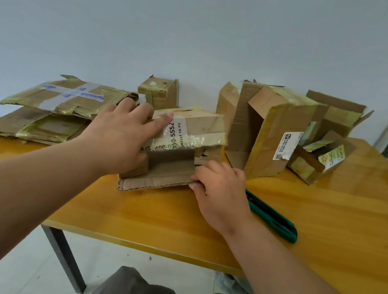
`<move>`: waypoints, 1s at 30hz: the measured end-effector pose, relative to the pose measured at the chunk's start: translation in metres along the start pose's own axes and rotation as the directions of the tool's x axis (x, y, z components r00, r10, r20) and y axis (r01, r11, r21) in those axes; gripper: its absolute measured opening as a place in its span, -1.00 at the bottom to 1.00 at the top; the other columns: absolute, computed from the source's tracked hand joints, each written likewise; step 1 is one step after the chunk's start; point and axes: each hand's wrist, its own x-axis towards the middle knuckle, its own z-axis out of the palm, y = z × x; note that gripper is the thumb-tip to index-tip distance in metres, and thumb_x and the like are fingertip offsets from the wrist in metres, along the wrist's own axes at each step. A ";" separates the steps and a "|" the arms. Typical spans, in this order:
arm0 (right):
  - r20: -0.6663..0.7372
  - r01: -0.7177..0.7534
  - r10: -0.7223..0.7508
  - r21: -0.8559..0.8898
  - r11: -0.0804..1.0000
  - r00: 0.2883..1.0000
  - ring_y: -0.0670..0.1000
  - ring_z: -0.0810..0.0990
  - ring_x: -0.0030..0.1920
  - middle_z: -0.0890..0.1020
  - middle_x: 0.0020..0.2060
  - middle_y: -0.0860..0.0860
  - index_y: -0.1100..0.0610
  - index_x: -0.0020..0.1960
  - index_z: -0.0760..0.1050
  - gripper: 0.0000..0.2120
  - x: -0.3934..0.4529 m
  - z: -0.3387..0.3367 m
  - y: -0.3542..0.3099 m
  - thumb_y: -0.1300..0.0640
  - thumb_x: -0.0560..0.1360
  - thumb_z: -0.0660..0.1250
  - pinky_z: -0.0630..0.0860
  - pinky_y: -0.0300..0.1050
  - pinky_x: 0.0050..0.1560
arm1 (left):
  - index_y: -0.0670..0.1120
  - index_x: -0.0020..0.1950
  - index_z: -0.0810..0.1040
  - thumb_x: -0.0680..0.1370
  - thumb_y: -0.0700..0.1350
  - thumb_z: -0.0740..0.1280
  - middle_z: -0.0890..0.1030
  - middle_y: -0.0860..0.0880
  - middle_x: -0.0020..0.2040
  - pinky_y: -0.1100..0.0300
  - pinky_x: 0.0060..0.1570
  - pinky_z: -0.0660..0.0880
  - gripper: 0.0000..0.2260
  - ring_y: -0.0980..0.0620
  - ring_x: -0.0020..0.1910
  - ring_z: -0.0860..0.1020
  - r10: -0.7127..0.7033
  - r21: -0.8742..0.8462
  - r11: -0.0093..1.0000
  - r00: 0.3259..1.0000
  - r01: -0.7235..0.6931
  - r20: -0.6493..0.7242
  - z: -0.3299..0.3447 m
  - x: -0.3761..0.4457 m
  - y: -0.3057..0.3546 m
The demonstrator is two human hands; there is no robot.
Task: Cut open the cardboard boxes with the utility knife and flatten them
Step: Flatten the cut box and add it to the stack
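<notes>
Knees in grey trousers (133,291) at the bottom edge, nearest the camera, below the front edge of the yellow wooden table (324,242).

Box in hand (190,131): brown corrugated cardboard, mid-table, open end facing the camera, bottom flap (155,182) folded out flat on the tabletop. Top face carries yellowed clear tape and a white label printed "5552"; tape wrinkled, one inner edge torn.

Left hand (124,134): fingers straight and spread, laid flat on the box's top left corner.
Right hand (219,191): fingers curled, pinching the right corner of the bottom flap.

Utility knife (273,217): green and black, lying on the table just right of the right hand, not held.

Flattened boxes (50,110) stacked at left rear. Small box (158,92) upright behind. Unflattened open boxes (278,134) clustered at right rear.
</notes>
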 end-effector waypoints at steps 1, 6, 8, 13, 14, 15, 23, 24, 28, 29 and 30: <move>0.024 -0.011 0.011 0.003 1.000 1.000 -0.05 0.48 0.07 0.59 -0.01 -0.12 0.00 0.00 0.61 -0.88 -0.002 -0.002 0.000 0.08 0.59 0.29 0.30 0.01 0.19 | 0.14 0.58 -0.04 0.55 0.18 0.19 0.29 0.01 0.40 0.02 0.20 0.38 -0.33 -0.07 0.28 0.28 -0.001 -0.047 0.999 1.000 0.002 0.024 -0.006 -0.001 -0.001; 0.181 -0.071 0.078 -0.043 0.997 0.980 -0.12 0.49 0.09 0.59 0.02 -0.17 -0.07 0.07 0.56 -0.88 -0.016 -0.003 -0.001 -0.04 0.59 0.29 0.27 -0.05 0.33 | 0.05 0.03 0.63 0.58 0.16 0.25 0.63 -0.04 -0.15 0.13 -0.18 0.47 -0.75 0.02 -0.17 0.56 -0.152 -0.635 0.705 0.943 0.314 0.297 -0.042 0.001 -0.014; 0.176 -0.142 0.135 0.028 0.989 0.975 -0.14 0.53 0.00 0.60 -0.09 -0.17 -0.06 0.03 0.55 -0.88 -0.020 0.000 -0.001 -0.04 0.56 0.28 0.33 -0.01 0.32 | -0.04 -0.06 0.65 0.54 0.12 0.33 0.62 -0.06 -0.19 0.16 -0.22 0.45 -0.75 0.03 -0.18 0.56 -0.184 -0.727 0.578 0.928 0.369 0.325 -0.040 -0.001 -0.020; 0.044 -0.415 0.419 0.259 0.872 0.907 -0.11 0.50 -0.07 0.47 0.02 -0.10 -0.04 0.10 0.42 -0.84 -0.004 -0.002 0.001 0.05 0.55 0.35 0.56 -0.11 0.04 | 0.00 0.06 0.58 0.52 0.06 0.39 0.59 0.04 -0.09 0.26 -0.30 0.37 -0.81 0.16 -0.21 0.53 -0.330 -0.845 0.358 0.901 0.396 0.282 -0.027 -0.003 -0.016; 0.007 -0.434 0.448 0.263 0.862 0.894 -0.11 0.49 -0.01 0.43 0.09 -0.09 -0.02 0.18 0.41 -0.74 0.000 -0.002 0.002 0.04 0.54 0.38 0.55 -0.13 0.05 | 0.03 0.13 0.54 0.51 0.08 0.41 0.57 0.06 -0.04 0.26 -0.29 0.39 -0.75 0.15 -0.17 0.53 -0.376 -0.844 0.359 0.890 0.398 0.260 -0.022 -0.004 -0.015; -0.026 -0.445 0.469 0.272 0.853 0.883 -0.10 0.46 0.06 0.41 0.16 -0.07 0.01 0.26 0.39 -0.63 0.004 -0.001 0.002 0.02 0.52 0.41 0.53 -0.13 0.09 | 0.03 0.20 0.50 0.49 0.10 0.42 0.55 0.05 0.02 0.22 -0.25 0.43 -0.66 0.10 -0.10 0.54 -0.424 -0.842 0.367 0.877 0.394 0.225 -0.017 -0.004 -0.013; -0.046 -0.496 0.525 0.267 0.826 0.850 0.15 0.29 0.44 0.19 0.48 0.11 0.03 0.59 -0.13 0.07 0.039 0.015 0.005 -0.18 0.38 0.52 0.39 0.19 0.38 | 0.05 0.22 0.38 0.59 0.08 0.27 0.32 -0.03 0.24 0.07 -0.17 0.45 -0.75 -0.03 0.02 0.45 -0.465 -0.627 0.706 0.883 0.330 -0.059 -0.002 -0.001 0.009; -0.043 -0.504 0.531 0.257 0.825 0.846 0.17 0.31 0.43 0.20 0.48 0.11 0.00 0.59 -0.16 0.09 0.043 0.017 0.004 -0.22 0.37 0.52 0.40 0.23 0.36 | 0.04 0.20 0.39 0.61 0.07 0.24 0.31 -0.03 0.22 0.07 -0.16 0.45 -0.79 -0.04 0.04 0.45 -0.448 -0.613 0.727 0.890 0.309 -0.083 0.000 -0.001 0.012; -0.089 -0.545 0.574 0.221 0.809 0.814 0.17 0.43 0.33 0.34 0.39 0.10 0.02 0.56 -0.08 0.02 0.056 0.023 -0.002 -0.24 0.38 0.49 0.44 0.25 0.27 | -0.02 0.30 0.31 0.52 0.22 0.29 0.28 -0.08 0.27 -0.02 0.12 0.44 -0.53 -0.11 0.23 0.34 -0.442 -0.520 0.775 0.896 0.359 -0.041 0.013 -0.005 0.021; -0.107 -0.549 0.578 0.212 0.808 0.809 0.17 0.45 0.32 0.38 0.36 0.09 0.03 0.54 -0.02 -0.04 0.058 0.023 -0.002 -0.22 0.39 0.49 0.45 0.24 0.25 | -0.03 0.32 0.29 0.46 0.29 0.32 0.27 -0.09 0.28 -0.05 0.19 0.41 -0.41 -0.12 0.25 0.31 -0.427 -0.453 0.813 0.904 0.366 -0.037 0.016 -0.007 0.023; -0.114 -0.550 0.578 0.207 0.809 0.808 0.16 0.46 0.31 0.41 0.35 0.09 0.03 0.52 0.03 -0.11 0.058 0.023 -0.001 -0.19 0.41 0.48 0.45 0.24 0.25 | -0.04 0.33 0.27 0.40 0.34 0.35 0.26 -0.09 0.28 -0.06 0.23 0.39 -0.32 -0.12 0.26 0.29 -0.415 -0.400 0.840 0.909 0.365 -0.041 0.018 -0.008 0.025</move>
